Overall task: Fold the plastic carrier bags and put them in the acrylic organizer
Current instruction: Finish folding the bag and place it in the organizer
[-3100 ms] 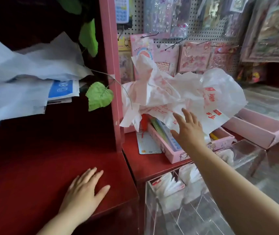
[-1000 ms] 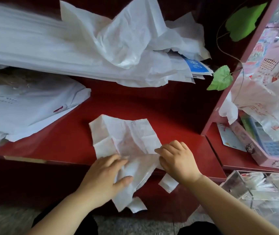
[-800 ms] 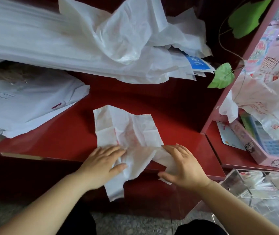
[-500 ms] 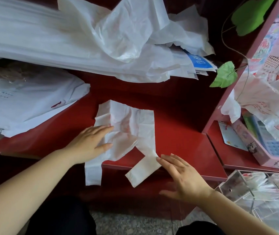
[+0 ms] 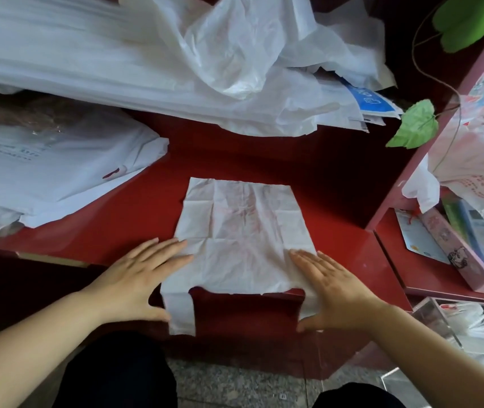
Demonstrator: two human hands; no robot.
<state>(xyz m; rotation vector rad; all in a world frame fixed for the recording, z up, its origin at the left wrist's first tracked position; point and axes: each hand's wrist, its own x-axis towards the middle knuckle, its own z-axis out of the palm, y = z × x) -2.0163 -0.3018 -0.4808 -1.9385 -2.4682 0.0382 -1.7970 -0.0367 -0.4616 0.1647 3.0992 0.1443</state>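
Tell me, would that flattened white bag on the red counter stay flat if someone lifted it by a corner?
Probably not. The bag is thin, creased film and its handles droop over the counter edge, so it would likely flop. It looks light; the left hand and right hand press it flat, perhaps to stop it sliding.

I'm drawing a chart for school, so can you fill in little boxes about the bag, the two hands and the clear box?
Bag: white plastic carrier bag spread flat on the red counter, handles hanging over the front edge
Left hand: flat, pressing the bag's left side
Right hand: flat, pressing its right side
Clear box: acrylic organizer, lower right, white bags inside
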